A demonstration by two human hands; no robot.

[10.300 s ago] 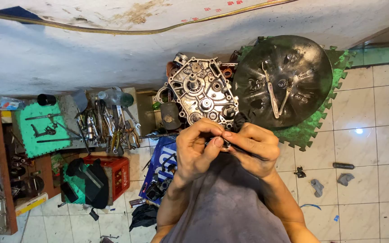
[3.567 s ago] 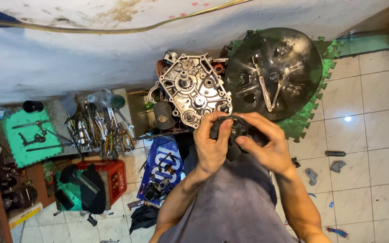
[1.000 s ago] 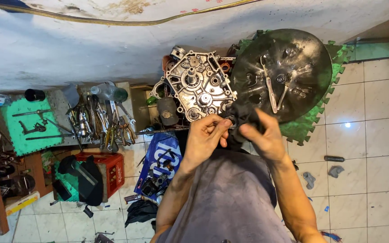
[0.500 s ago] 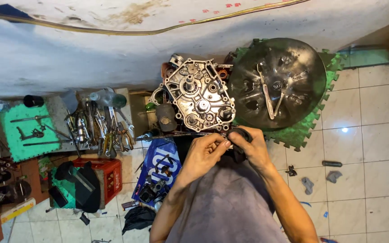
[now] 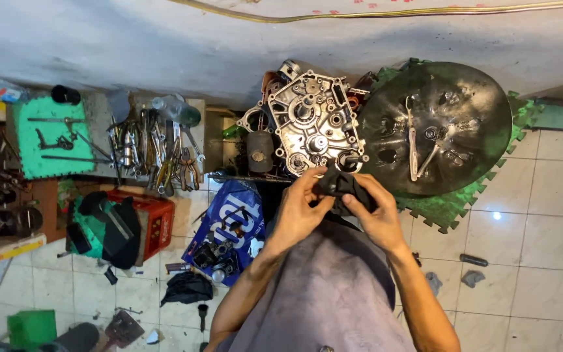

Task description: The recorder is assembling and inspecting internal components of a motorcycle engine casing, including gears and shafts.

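Observation:
Both my hands meet in front of my chest around a black rag (image 5: pixel 342 184). My left hand (image 5: pixel 296 212) pinches its left side with thumb and fingers. My right hand (image 5: pixel 376 215) grips the rag's right side; whatever is wrapped inside is hidden. Just beyond the hands sits a silver engine crankcase half (image 5: pixel 314 124) with gears and bearing holes facing up. To its right lies a round black oily pan (image 5: pixel 434 124) holding a wrench and small parts, resting on a green foam mat (image 5: pixel 454 207).
A heap of wrenches and pliers (image 5: pixel 154 153) lies at the left. A green board with tools (image 5: pixel 50 133), a red crate (image 5: pixel 148 221) and a blue bag with parts (image 5: pixel 229 225) stand on the tiled floor. Small bolts lie at the right (image 5: pixel 474 261).
My hands have kept working the black rag between them, shifting slightly toward the crankcase. The view has drifted a little. Nothing else has moved.

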